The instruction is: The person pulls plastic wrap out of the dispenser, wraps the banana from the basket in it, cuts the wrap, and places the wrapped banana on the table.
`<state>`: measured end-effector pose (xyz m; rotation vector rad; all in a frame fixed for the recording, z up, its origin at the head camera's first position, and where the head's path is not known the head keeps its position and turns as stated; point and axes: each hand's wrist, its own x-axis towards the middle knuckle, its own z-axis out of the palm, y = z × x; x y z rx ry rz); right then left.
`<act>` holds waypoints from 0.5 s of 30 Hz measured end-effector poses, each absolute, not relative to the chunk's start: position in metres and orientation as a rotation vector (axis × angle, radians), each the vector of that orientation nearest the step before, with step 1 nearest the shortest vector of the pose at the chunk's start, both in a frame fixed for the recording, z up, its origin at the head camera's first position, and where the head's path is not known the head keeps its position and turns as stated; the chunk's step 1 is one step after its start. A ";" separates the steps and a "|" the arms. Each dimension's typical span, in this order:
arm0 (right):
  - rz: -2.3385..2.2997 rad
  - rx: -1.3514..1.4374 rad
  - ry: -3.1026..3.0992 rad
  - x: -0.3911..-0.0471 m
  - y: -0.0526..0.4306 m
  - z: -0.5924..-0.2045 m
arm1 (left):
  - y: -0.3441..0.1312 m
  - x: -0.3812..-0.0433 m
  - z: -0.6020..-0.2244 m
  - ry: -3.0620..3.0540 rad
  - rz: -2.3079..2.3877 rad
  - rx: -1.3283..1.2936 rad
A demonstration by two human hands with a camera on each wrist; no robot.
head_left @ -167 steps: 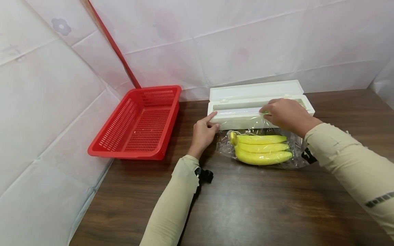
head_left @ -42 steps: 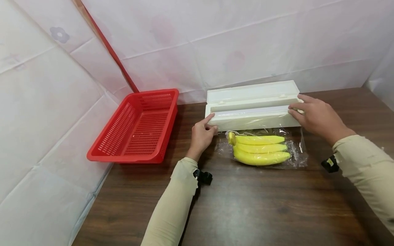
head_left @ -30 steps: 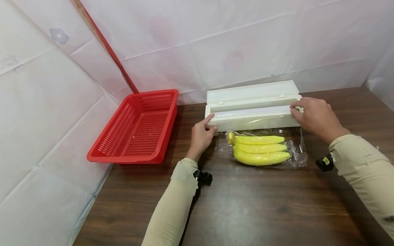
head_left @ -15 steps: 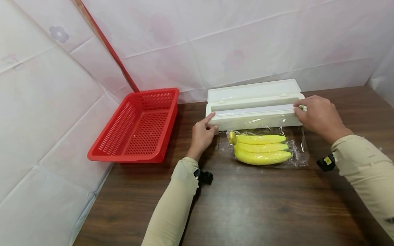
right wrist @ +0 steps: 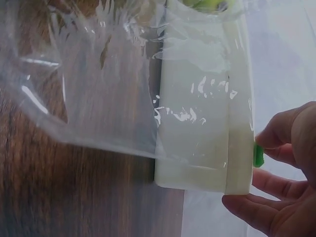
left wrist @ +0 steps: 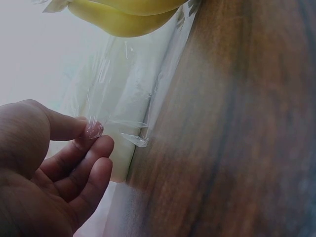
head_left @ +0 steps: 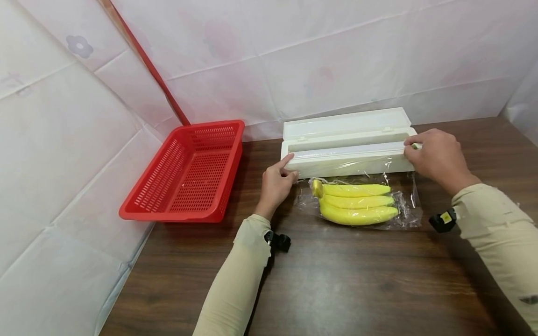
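Observation:
A white cling film dispenser (head_left: pixel 357 166) lies at the back of the table with its hinged lid (head_left: pixel 346 123) raised. My left hand (head_left: pixel 276 187) is at its left front corner; in the left wrist view, thumb and index finger pinch the clear cling film (left wrist: pixel 116 94). At the right end, my right hand (head_left: pixel 438 156) pinches a small green slide cutter (right wrist: pixel 258 155), its lower fingers against the dispenser's end. The film runs down the dispenser's front toward a bunch of yellow bananas (head_left: pixel 357 206), which lies wrapped in clear plastic just in front.
A red slotted plastic basket (head_left: pixel 201 182) stands left of the dispenser, with nothing in it. White patterned sheeting (head_left: pixel 336 56) hangs behind and to the left of the brown wooden table (head_left: pixel 336 284). Black wrist cameras (head_left: pixel 443 220) sit under both wrists.
Since the oldest frame, my right hand has moved from the dispenser's middle to its right end. Over the last second it has shifted slightly farther right. The left hand stays in place.

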<state>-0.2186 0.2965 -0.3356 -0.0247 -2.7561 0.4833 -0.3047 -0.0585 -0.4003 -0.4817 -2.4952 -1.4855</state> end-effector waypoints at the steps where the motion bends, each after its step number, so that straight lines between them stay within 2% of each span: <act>1: 0.482 -0.033 -2.765 -0.219 0.297 -0.336 | -0.058 -0.305 -0.401 -2.495 -1.488 -0.482; 15: 0.547 -0.061 -2.660 -0.217 0.300 -0.341 | -0.060 -0.304 -0.400 -2.482 -1.489 -0.475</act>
